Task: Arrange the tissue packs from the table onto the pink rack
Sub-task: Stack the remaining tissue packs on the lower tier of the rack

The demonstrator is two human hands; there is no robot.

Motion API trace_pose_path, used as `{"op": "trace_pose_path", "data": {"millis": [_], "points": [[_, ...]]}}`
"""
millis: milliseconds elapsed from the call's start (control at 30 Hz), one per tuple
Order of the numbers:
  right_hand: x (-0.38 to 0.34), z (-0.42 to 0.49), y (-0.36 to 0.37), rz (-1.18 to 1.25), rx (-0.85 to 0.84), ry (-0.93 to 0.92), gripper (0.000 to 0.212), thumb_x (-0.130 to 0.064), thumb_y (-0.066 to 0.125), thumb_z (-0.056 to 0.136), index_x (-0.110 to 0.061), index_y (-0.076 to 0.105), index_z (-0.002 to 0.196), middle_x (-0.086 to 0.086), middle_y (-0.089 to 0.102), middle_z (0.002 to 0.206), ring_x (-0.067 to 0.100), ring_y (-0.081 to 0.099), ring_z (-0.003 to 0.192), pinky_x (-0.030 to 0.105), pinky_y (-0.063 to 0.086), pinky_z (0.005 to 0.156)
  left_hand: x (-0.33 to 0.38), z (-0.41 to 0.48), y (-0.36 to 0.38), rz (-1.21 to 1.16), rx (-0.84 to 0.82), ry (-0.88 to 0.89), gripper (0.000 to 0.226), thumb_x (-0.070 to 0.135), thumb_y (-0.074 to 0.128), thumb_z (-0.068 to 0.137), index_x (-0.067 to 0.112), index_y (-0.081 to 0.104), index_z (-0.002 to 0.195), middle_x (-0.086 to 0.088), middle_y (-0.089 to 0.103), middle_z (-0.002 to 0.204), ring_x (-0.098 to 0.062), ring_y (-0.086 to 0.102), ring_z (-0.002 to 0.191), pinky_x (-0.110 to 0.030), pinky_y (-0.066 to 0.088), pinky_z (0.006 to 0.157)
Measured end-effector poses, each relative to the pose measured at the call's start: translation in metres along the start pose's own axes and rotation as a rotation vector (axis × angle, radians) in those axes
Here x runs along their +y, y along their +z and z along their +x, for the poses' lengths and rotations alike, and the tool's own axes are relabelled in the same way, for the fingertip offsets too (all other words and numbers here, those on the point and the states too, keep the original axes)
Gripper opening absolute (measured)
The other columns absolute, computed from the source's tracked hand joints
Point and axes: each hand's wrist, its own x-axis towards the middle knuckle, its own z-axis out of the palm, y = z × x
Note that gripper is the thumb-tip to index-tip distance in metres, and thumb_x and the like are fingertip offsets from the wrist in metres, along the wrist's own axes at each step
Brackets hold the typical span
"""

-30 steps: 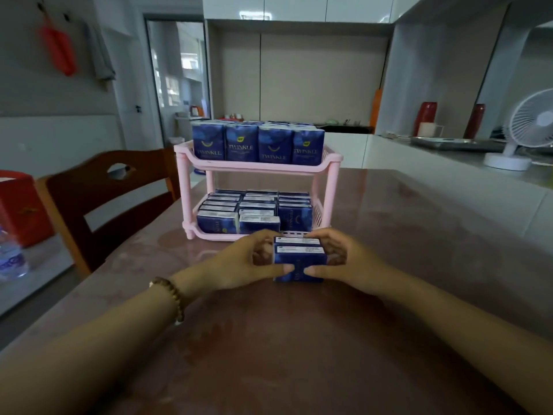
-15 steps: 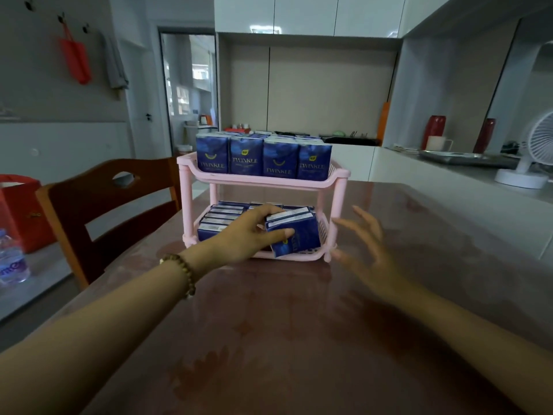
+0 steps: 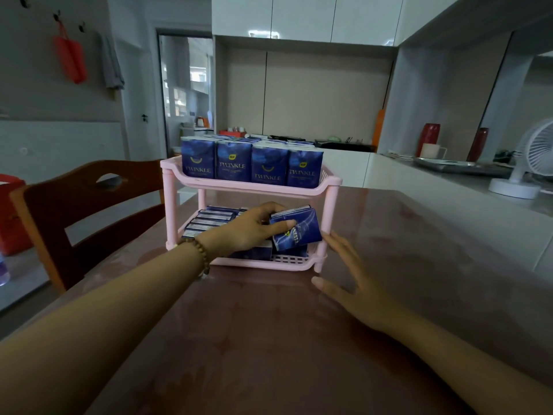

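Rack (image 3: 251,187) on table (image 3: 269,339) — 4 upright packs (image 3: 251,164) across top shelf front, flat packs (image 3: 209,220) in bottom shelf's left. At bottom shelf's right, left hand (image 3: 248,227) holds 1 tilted pack (image 3: 296,227); right hand (image 3: 356,289) just before rack's right leg — chair (image 3: 83,211) left of table.

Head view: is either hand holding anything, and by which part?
Left hand grips a tilted tissue pack by its left end, thumb on the front; right hand holds nothing.

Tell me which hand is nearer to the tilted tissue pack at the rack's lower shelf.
Left. The left hand grips the tilted tissue pack; the right hand is open, below and right of it.
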Motion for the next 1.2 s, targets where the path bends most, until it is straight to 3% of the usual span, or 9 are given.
{"op": "trace_pose_path", "data": {"millis": [100,267,400,600,733,833,967,1100,1200], "points": [[-0.001,-0.001,0.000,0.010,-0.001,-0.004,0.077,-0.066,0.051,0.069,-0.059,0.012,0.135,-0.035,0.003,0.148,-0.010,0.011,0.136,0.018,0.026,0.099,0.000,0.002,-0.003,0.035,-0.020,-0.007,0.025,0.023,0.056,0.092,0.010,0.057,0.113,-0.001,0.065,0.099,-0.008,0.063,0.084,-0.013,0.052,0.072],[-0.001,-0.001,0.001,-0.003,0.002,-0.004,0.078,-0.067,0.052,0.069,-0.058,0.013,0.136,-0.034,0.003,0.149,-0.011,0.011,0.136,0.018,0.025,0.100,-0.011,0.005,-0.010,0.101,-0.025,-0.019,0.028,0.026,0.059,0.090,0.012,0.059,0.114,-0.008,0.065,0.113,-0.023,0.062,0.105,-0.029,0.052,0.090],[-0.003,-0.001,0.000,-0.039,-0.012,0.017,0.079,-0.065,0.051,0.070,-0.057,0.010,0.137,-0.034,0.000,0.147,-0.010,0.007,0.134,0.022,0.023,0.102,-0.015,0.006,-0.004,0.257,-0.059,0.043,0.027,0.027,0.059,0.090,0.012,0.059,0.112,0.005,0.061,0.099,-0.023,0.059,0.094,-0.019,0.046,0.081],[-0.001,-0.001,0.000,-0.056,-0.022,0.010,0.077,-0.065,0.052,0.071,-0.061,0.007,0.134,-0.046,-0.005,0.137,-0.017,0.006,0.129,0.021,0.020,0.104,-0.019,0.010,-0.006,0.452,-0.045,0.114,0.030,0.030,0.064,0.086,0.015,0.057,0.112,-0.001,0.062,0.105,-0.021,0.060,0.097,-0.039,0.048,0.091],[-0.001,-0.001,0.000,-0.060,-0.026,0.010,0.076,-0.065,0.051,0.071,-0.063,0.005,0.132,-0.042,-0.003,0.139,-0.014,0.008,0.130,0.021,0.021,0.104,-0.020,0.012,-0.005,0.580,-0.102,0.123,0.039,0.034,0.067,0.084,0.016,0.057,0.117,-0.002,0.064,0.111,-0.019,0.060,0.096,-0.036,0.049,0.090],[-0.002,-0.001,0.000,-0.065,-0.033,0.005,0.075,-0.065,0.051,0.072,-0.062,0.005,0.132,-0.041,-0.003,0.140,-0.013,0.008,0.131,0.022,0.022,0.104,-0.019,0.014,-0.006,0.712,-0.140,0.114,0.045,0.037,0.067,0.083,0.018,0.056,0.122,0.000,0.062,0.099,-0.011,0.053,0.082,-0.026,0.044,0.080],[-0.002,0.000,0.000,-0.091,-0.046,0.003,0.078,-0.063,0.050,0.073,-0.056,0.006,0.137,-0.046,-0.011,0.135,-0.017,0.004,0.128,0.024,0.022,0.107,-0.019,0.010,-0.005,0.958,-0.119,0.084,0.054,0.048,0.058,0.085,0.027,0.048,0.134,-0.009,0.046,0.124,-0.025,0.043,0.113,-0.033,0.035,0.099],[0.000,0.001,0.001,-0.137,-0.053,-0.012,0.080,-0.063,0.050,0.074,-0.054,0.007,0.140,-0.049,-0.015,0.133,-0.020,0.003,0.126,0.030,0.028,0.110,-0.023,-0.003,-0.001,0.988,-0.065,0.141,0.060,0.053,0.044,0.091,0.036,0.027,0.145,-0.004,0.032,0.145,-0.024,0.032,0.131,-0.036,0.026,0.110],[0.001,0.001,0.001,-0.156,-0.048,-0.025,0.080,-0.064,0.050,0.074,-0.053,0.007,0.140,-0.047,-0.014,0.135,-0.021,0.003,0.124,0.034,0.031,0.112,-0.031,-0.006,0.000,1.035,-0.138,0.106,0.054,0.053,0.029,0.095,0.043,0.013,0.146,0.005,0.017,0.157,-0.020,0.018,0.143,-0.043,0.017,0.117]]}}
